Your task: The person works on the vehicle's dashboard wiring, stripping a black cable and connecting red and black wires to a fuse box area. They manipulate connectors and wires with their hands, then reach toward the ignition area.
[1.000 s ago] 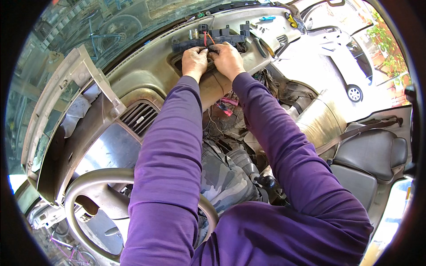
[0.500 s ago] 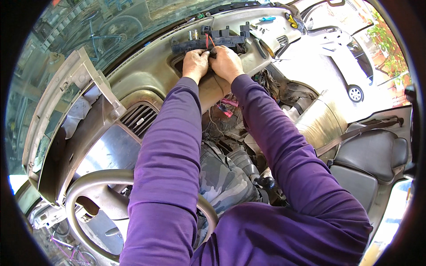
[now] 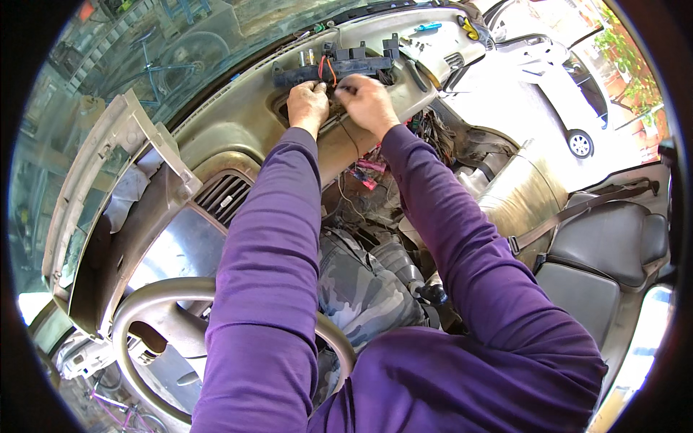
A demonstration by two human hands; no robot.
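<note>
Head view, and straight to the big stuff: dashboard (image 3: pixel 224 133), broad and curving, with the steering wheel (image 3: pixel 132 317) down at lower left. Next size down, the black housing (image 3: pixel 296 74): lying lengthwise on top of the dashboard, along the far edge of a dark opening (image 3: pixel 281 108), blocky modules (image 3: pixel 357 53) along its far side. Just beyond the fingertips, so within easy reach!

Smaller again, the hands. Left hand (image 3: pixel 308 105): right at the near side of the housing, fingers bent in and bunched; cannot tell whether pinching anything. Right hand (image 3: pixel 366 101): close beside it, curled inward, blurred at the fingertips; cannot tell whether gripping or free.

And down to the finest gear: red wire (image 3: pixel 320 66) and orange wire (image 3: pixel 332 70), looping up in front of the housing and back toward the fingers. Delicate business, by the look of it! Best to anchor with the left, work with the right, wrists braced lightly on the dashboard. Leave slack in both loops; pinch near the working end. No hard tugging: likely to drag the housing toward the opening or strain a strand.
</note>
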